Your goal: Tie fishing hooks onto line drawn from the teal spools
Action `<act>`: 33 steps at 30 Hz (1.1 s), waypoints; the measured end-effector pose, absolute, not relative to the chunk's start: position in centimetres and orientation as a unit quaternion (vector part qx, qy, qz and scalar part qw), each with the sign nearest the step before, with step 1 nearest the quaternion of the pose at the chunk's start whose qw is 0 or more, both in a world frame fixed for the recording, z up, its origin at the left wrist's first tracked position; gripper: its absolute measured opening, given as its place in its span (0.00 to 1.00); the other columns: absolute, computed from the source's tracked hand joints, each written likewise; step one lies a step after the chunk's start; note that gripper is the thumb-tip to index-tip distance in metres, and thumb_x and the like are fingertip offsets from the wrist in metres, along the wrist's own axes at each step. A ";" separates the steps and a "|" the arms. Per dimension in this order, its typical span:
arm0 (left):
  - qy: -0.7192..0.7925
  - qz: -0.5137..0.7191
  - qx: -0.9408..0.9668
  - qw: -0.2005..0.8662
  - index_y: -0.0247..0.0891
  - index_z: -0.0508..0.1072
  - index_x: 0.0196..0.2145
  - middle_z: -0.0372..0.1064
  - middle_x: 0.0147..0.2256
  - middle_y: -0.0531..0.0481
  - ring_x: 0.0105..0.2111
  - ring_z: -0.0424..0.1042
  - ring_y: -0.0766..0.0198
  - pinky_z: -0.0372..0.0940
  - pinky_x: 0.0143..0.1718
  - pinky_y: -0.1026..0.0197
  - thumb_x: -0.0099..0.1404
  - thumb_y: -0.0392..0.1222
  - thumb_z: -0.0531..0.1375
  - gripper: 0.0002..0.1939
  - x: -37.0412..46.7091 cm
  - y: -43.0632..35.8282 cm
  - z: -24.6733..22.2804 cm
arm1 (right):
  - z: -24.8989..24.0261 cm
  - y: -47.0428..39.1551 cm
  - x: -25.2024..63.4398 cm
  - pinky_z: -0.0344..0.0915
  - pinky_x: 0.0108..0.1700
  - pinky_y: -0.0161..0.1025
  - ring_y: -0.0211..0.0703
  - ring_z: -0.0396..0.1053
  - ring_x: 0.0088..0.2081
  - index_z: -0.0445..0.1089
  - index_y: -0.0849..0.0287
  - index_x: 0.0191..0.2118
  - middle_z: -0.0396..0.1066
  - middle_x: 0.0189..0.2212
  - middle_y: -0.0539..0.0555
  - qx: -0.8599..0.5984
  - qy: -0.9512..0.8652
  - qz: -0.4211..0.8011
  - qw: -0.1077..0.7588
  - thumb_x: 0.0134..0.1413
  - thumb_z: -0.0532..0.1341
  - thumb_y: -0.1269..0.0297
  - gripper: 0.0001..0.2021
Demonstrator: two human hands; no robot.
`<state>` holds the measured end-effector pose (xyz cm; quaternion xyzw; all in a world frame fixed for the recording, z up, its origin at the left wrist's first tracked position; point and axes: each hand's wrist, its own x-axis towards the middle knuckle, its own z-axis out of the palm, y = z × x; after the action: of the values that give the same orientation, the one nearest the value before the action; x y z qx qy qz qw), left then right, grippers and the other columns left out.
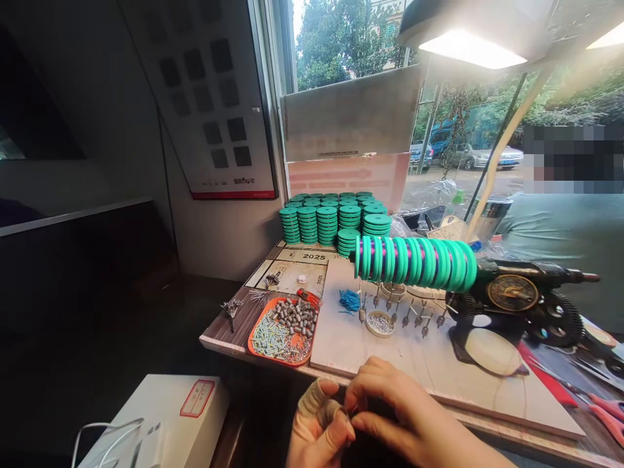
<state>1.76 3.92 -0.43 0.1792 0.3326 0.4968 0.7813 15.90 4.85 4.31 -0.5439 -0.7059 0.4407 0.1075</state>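
Just off the table's front edge, my left hand (319, 422) and my right hand (390, 406) meet with fingertips pinched together. Pale wrappings cover some fingers of the left. Whatever sits between the fingertips is too small and hidden to name. Beyond them lies a pale board (336, 351) bearing a round dish of small silvery pieces (380, 323), a bunch of blue strands (349, 300) and several small metal weights on thin stems (425, 325). To the left, an orange tray (249, 344) holds metal cylinders (297, 316), pale green tubes (268, 338) and tiny beads.
Green spools (327, 224) stand stacked at the back. A row of green discs (414, 262) sits on the shaft of a black geared machine (511, 292). Scissors (604, 409) lie at right. A lamp (478, 39) hangs overhead; a person (560, 240) is beyond the machine.
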 end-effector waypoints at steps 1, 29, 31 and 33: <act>0.331 0.497 0.183 0.781 0.45 0.73 0.29 0.65 0.15 0.58 0.19 0.63 0.78 0.56 0.29 0.73 0.34 0.40 0.71 0.21 1.7 3.9 -0.4 | 4.6 4.9 16.0 0.38 0.39 0.02 -0.02 0.43 0.38 0.63 0.56 0.40 0.57 0.39 0.42 -0.543 -0.706 0.445 0.101 0.49 0.44 0.51 0.19; 0.346 0.254 0.440 0.789 0.30 0.69 0.22 0.53 0.17 0.56 0.18 0.50 0.78 0.40 0.23 0.69 0.46 0.53 0.63 0.19 0.2 5.3 0.6 | 4.1 4.8 17.2 0.38 0.40 0.05 0.01 0.41 0.38 0.65 0.62 0.36 0.57 0.35 0.46 -0.486 -0.752 0.432 0.103 0.41 0.30 0.36 0.39; 0.347 0.256 0.428 0.794 0.30 0.70 0.21 0.53 0.16 0.56 0.17 0.51 0.78 0.40 0.23 0.69 0.46 0.52 0.64 0.19 0.2 5.3 0.2 | 4.1 4.9 17.2 0.39 0.41 0.05 0.01 0.42 0.38 0.65 0.62 0.36 0.58 0.35 0.46 -0.481 -0.754 0.435 0.104 0.41 0.31 0.36 0.39; 0.345 0.252 0.405 0.808 0.31 0.70 0.21 0.55 0.16 0.55 0.17 0.54 0.78 0.42 0.23 0.70 0.46 0.51 0.64 0.18 0.2 5.2 -0.5 | 4.0 4.9 17.2 0.39 0.41 0.05 0.01 0.42 0.38 0.65 0.62 0.35 0.58 0.35 0.46 -0.476 -0.755 0.439 0.102 0.43 0.32 0.37 0.38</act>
<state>0.16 5.22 -0.51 0.4047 0.3451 0.2519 0.8085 17.24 4.91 3.98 -0.4762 -0.7549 0.4392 0.1020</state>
